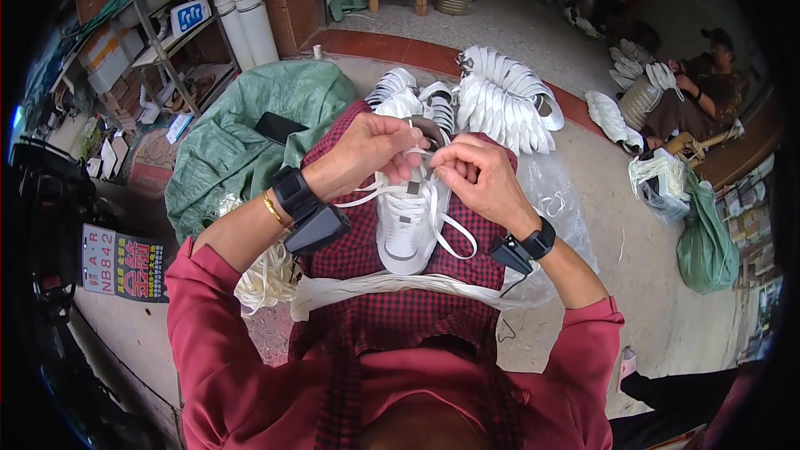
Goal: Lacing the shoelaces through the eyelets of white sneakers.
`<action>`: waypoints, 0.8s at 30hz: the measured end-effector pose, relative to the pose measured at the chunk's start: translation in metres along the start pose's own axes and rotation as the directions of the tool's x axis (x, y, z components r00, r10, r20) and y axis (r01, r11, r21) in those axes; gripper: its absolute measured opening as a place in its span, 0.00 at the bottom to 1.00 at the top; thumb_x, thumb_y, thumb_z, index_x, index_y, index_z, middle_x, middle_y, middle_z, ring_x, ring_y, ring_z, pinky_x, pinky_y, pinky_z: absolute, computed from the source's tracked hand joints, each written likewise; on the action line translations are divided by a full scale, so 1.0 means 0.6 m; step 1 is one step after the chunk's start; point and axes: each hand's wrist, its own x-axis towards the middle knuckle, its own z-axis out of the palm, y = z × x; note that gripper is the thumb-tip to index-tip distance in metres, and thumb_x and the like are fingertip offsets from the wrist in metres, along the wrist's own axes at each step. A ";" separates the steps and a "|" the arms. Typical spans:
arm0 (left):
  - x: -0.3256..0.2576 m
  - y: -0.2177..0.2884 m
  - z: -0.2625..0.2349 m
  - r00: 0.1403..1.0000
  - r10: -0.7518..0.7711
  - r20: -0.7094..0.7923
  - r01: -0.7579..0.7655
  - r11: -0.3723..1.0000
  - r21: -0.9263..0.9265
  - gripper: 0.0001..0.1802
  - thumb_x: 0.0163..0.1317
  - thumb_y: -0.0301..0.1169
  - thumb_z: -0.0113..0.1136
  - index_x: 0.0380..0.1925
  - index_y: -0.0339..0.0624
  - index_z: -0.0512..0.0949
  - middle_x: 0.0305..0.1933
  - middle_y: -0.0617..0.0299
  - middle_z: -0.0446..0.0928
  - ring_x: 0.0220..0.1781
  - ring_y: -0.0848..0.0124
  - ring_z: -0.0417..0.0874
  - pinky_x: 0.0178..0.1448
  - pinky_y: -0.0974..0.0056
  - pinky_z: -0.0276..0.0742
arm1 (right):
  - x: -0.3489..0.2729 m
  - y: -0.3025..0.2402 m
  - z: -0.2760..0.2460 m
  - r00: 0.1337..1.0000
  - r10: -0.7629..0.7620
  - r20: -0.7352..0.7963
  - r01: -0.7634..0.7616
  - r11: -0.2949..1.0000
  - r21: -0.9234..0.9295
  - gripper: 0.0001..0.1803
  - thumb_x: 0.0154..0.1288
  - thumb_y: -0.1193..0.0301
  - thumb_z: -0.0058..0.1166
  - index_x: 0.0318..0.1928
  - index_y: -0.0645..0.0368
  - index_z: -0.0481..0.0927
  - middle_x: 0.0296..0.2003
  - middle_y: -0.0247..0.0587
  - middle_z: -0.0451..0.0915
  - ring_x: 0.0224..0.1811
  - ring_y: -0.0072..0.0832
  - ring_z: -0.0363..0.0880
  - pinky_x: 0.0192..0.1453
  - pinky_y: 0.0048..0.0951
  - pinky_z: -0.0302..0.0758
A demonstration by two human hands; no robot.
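A white sneaker point(405, 243) rests on my lap, its toe toward me, over a red-and-black checked apron point(342, 229). A flat white shoelace point(461, 237) runs through its upper eyelets, with loose loops hanging to both sides. My left hand point(382, 148) is closed in a pinch on the lace at the left of the shoe's opening. On the other side of the opening, my right hand point(477, 173) pinches the lace between thumb and forefinger. Fingers partly hide the tongue and top eyelets. A bundle of white laces point(400, 285) lies across my lap below the toe.
Rows of white shoes point(508, 100) stand beyond my knees. A green sack point(250, 108) with a dark phone point(279, 127) on it lies at left, above more loose laces point(268, 279). Clear plastic sheeting point(557, 217) covers floor at right. Another person point(708, 87) sits at far right.
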 end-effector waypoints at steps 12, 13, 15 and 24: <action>0.015 0.001 0.029 0.996 0.066 0.063 -0.063 0.997 -0.038 0.11 0.71 0.32 0.58 0.37 0.35 0.84 0.27 0.60 0.83 0.24 0.76 0.83 0.29 0.71 0.82 | -0.013 -0.023 0.047 0.986 0.167 -0.015 -0.167 0.984 -0.066 0.09 0.57 0.72 0.63 0.31 0.67 0.80 0.16 0.47 0.74 0.17 0.39 0.76 0.25 0.38 0.69; 0.015 -0.001 0.029 0.997 0.057 0.056 -0.057 0.998 -0.015 0.11 0.72 0.31 0.57 0.38 0.35 0.84 0.27 0.60 0.83 0.25 0.76 0.84 0.28 0.71 0.82 | -0.010 -0.025 0.048 0.973 0.230 -0.008 -0.230 0.973 -0.016 0.09 0.58 0.73 0.62 0.28 0.67 0.80 0.17 0.47 0.75 0.17 0.33 0.76 0.25 0.35 0.68; 0.018 0.000 0.033 0.997 0.058 0.055 -0.056 0.998 -0.029 0.11 0.72 0.31 0.57 0.38 0.34 0.84 0.27 0.60 0.83 0.25 0.76 0.84 0.28 0.72 0.82 | -0.007 -0.021 0.053 0.980 0.197 -0.011 -0.197 0.978 -0.062 0.09 0.59 0.73 0.62 0.28 0.67 0.80 0.17 0.47 0.75 0.17 0.30 0.75 0.25 0.34 0.68; 0.015 0.005 0.026 0.997 0.071 0.042 -0.071 0.997 -0.006 0.11 0.72 0.32 0.57 0.40 0.36 0.84 0.26 0.62 0.82 0.23 0.78 0.82 0.26 0.74 0.80 | -0.025 0.017 0.047 0.952 0.297 -0.078 -0.252 0.901 0.353 0.05 0.64 0.76 0.61 0.38 0.64 0.86 0.23 0.23 0.80 0.24 0.07 0.69 0.26 0.17 0.64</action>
